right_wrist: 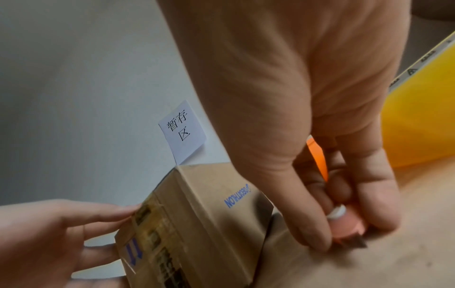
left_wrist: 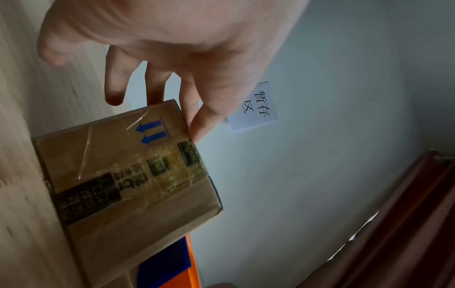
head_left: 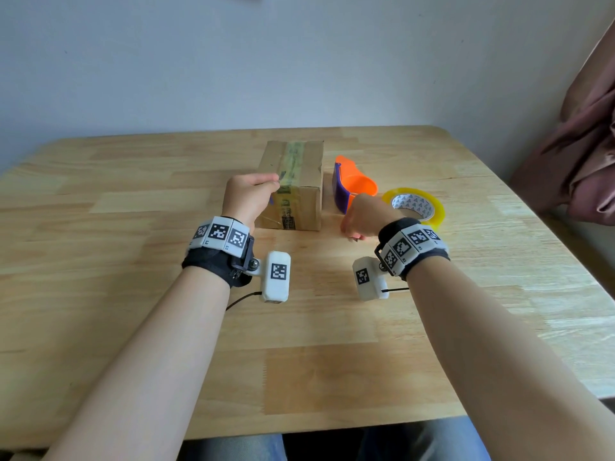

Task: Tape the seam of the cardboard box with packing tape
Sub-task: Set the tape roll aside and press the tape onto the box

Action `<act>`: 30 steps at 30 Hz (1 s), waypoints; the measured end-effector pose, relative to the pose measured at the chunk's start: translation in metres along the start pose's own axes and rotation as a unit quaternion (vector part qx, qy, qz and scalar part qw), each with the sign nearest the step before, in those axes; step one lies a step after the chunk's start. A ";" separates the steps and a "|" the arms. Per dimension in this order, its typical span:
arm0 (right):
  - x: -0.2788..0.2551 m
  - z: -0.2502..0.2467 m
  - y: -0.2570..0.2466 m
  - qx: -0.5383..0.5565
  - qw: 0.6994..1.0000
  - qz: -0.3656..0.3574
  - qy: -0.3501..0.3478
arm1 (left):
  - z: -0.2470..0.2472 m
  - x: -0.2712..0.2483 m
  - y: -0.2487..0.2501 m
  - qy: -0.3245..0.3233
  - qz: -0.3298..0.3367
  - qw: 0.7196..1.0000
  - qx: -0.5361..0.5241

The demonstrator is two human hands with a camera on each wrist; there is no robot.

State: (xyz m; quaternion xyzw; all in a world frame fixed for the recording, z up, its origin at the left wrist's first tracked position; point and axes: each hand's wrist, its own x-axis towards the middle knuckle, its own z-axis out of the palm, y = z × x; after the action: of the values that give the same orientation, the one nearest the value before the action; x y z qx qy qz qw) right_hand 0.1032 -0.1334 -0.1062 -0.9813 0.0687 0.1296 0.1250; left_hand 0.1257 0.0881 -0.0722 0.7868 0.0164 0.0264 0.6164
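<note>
The box [head_left: 293, 184] sat on the tabletop [head_left: 133, 327], old tape along its top seam. The left hand [head_left: 248, 199] touched its near top edge with relaxed fingers. The right hand [head_left: 361, 217] (fingers curled near the tabletop) pinched something small, too blurred to identify. It half hid the dispenser [head_left: 352, 184]; the roll [head_left: 414, 206] lay beside.

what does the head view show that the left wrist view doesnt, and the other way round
Only the head view shows the yellow tape roll, the right hand with fingers curled just above the table, and the whole orange and purple dispenser.

Only the left wrist view shows the white paper note on the wall and the blue arrows printed on the box.

Both show the cardboard box with old tape across it, and the left hand touching its near top edge.
</note>
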 end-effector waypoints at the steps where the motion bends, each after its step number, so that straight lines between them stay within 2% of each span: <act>1: -0.003 -0.001 -0.002 0.003 1.000 0.003 0.006 | -0.001 -0.001 -0.001 0.000 0.000 1.000 0.000; 4: -0.006 -0.001 -0.003 0.022 1.000 0.009 0.015 | -0.004 -0.003 -0.002 -0.003 0.001 1.000 0.000; 9: -0.001 -0.004 0.002 0.113 0.994 0.002 0.003 | -0.005 -0.003 -0.004 -0.007 -0.013 1.000 0.011; 13: -0.008 -0.007 0.001 0.088 0.996 0.008 0.022 | -0.005 -0.006 -0.004 -0.001 -0.009 1.000 0.010; 16: -0.016 -0.007 -0.002 0.010 1.000 0.005 0.023 | -0.006 -0.007 -0.003 0.002 -0.012 1.000 0.008; 20: -0.017 -0.007 0.001 0.035 0.998 0.033 0.040 | -0.005 -0.007 -0.002 0.004 -0.018 1.000 0.001; 26: -0.011 -0.008 0.008 0.148 0.985 0.083 -0.010 | -0.006 -0.008 0.000 0.003 -0.026 1.000 -0.006; 30: -0.011 -0.009 0.012 0.161 0.981 0.089 -0.061 | -0.006 -0.008 0.001 0.000 -0.030 0.999 -0.011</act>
State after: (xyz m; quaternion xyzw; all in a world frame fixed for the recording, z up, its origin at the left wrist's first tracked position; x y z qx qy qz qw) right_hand 0.0928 -0.1459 -0.0979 -0.9285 0.1680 0.1871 0.2731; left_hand 0.1169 0.0936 -0.0695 0.7792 0.0401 0.0082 0.6254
